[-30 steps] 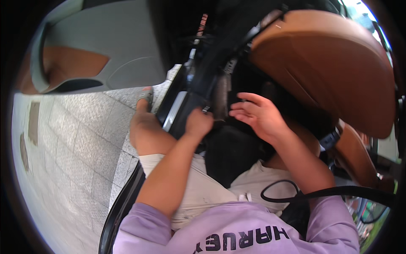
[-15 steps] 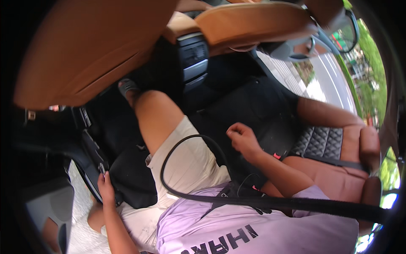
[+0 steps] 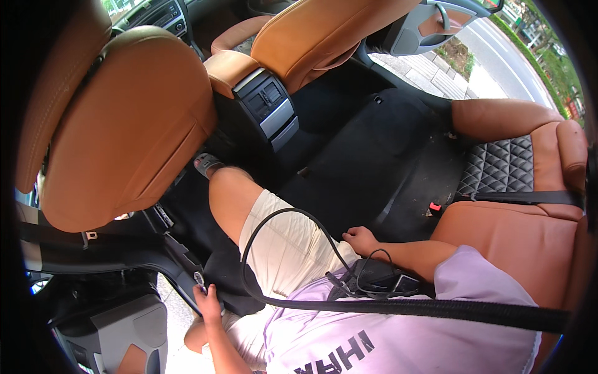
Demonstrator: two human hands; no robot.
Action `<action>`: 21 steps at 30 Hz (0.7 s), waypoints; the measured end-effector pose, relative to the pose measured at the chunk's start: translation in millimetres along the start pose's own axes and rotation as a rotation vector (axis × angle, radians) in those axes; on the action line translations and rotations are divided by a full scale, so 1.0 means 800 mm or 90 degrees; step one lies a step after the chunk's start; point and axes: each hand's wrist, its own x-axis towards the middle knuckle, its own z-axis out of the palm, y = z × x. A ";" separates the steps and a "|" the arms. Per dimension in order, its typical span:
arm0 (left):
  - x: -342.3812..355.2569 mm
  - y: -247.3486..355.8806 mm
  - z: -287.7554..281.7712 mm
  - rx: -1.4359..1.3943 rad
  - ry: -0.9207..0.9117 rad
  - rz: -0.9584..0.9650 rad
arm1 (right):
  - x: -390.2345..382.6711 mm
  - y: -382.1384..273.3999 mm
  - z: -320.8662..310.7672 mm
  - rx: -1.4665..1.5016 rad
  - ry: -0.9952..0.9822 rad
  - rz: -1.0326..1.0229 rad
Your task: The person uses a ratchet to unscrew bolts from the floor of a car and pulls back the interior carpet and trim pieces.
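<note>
My left hand (image 3: 210, 303) is closed around a small silver metal tool (image 3: 199, 278); its exact kind is too small to tell. The hand is by the dark door sill (image 3: 177, 274) of the car, beside the open rear door. My right hand (image 3: 361, 240) has its fingers curled in, with nothing showing in them, and lies at my thigh, above the black floor panel. Close by it a black pouch (image 3: 374, 274) with a thin cable sits at my waist.
A thick black cable (image 3: 436, 306) loops across my lap. Tan front seats (image 3: 134, 124) and a centre console (image 3: 268, 109) stand ahead. The rear bench base is bare black carpet (image 3: 374, 149); to the right are a brown seat back (image 3: 511, 249) and a red buckle (image 3: 435, 207).
My view has shifted, showing more of the front seats. My right hand has come down and back from above the black panel to my thigh. My left hand keeps the tool near the sill.
</note>
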 end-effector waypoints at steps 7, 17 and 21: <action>0.002 -0.001 0.009 0.130 0.070 0.065 | 0.004 -0.002 -0.012 0.100 -0.044 0.045; -0.008 0.025 0.014 0.158 0.102 0.078 | 0.034 -0.020 -0.037 0.069 -0.192 0.132; -0.012 0.030 0.006 0.023 0.096 0.021 | 0.040 -0.053 -0.052 -0.013 -0.298 0.062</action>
